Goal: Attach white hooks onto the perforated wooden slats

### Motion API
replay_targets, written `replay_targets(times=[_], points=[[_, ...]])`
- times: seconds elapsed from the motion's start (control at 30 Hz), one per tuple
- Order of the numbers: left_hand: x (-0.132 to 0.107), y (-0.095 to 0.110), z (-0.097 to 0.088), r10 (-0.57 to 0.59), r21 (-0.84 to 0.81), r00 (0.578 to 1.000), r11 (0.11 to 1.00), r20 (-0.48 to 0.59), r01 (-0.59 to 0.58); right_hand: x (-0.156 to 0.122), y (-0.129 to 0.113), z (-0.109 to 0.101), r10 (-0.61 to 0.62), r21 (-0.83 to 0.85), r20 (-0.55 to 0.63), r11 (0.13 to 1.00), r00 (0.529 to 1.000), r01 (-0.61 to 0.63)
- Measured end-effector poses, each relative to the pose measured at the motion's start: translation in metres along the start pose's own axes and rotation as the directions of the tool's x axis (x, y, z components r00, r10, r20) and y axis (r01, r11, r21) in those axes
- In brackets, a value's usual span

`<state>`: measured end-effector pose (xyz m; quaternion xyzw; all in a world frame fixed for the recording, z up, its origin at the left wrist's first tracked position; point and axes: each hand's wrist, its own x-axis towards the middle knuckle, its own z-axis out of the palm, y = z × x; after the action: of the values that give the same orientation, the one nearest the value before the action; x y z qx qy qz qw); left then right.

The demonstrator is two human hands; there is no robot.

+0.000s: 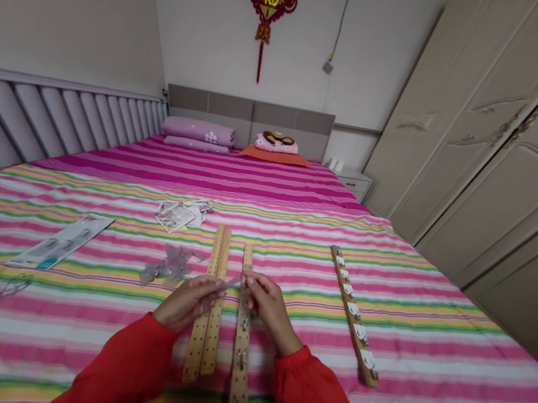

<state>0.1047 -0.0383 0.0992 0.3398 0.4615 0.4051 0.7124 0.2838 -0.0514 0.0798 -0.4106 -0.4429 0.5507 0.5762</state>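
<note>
My left hand (188, 302) and my right hand (269, 308) meet over the striped bedspread (431, 333), both pinching a small clear plastic piece (231, 283) between their fingertips. Under my left hand lie two perforated wooden strips side by side (204, 353). Under my right hand runs a third perforated strip (239, 365) with small metal fittings on its near part. Both arms are in red sleeves.
A wooden strip with several white hooks (354, 312) lies to the right. Crumpled clear plastic (169, 267), an opened packet (179, 214) and a flat card pack (61, 241) lie to the left. Pillows (198, 132) sit at the headboard; a wardrobe (500, 142) stands on the right.
</note>
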Motion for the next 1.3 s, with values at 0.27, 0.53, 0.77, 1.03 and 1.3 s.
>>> replay_targets(times=[0.27,0.53,0.77,1.03,1.3], points=[[0.002,0.008,0.011,0.304,0.423,0.945,0.846,0.120,-0.326,-0.003,0.003,-0.007,0.076,0.054,-0.004,0.996,0.997,-0.076],[0.022,0.005,0.022,0.351,0.394,0.924,0.836,0.153,-0.383,0.000,0.005,-0.014,0.129,0.029,0.041,0.991,0.991,-0.130],[0.026,-0.007,0.025,0.310,0.395,0.937,0.850,0.161,-0.349,0.008,0.016,-0.025,0.105,0.118,-0.056,0.988,0.993,-0.098],[0.029,-0.007,0.032,0.267,0.423,0.943,0.845,0.197,-0.327,0.029,0.005,-0.031,-0.026,0.061,-0.013,0.998,1.000,0.027],[0.063,-0.009,0.033,0.268,0.337,0.960,0.899,0.086,-0.281,0.046,0.016,-0.030,0.021,0.044,-0.145,0.999,0.989,-0.015]])
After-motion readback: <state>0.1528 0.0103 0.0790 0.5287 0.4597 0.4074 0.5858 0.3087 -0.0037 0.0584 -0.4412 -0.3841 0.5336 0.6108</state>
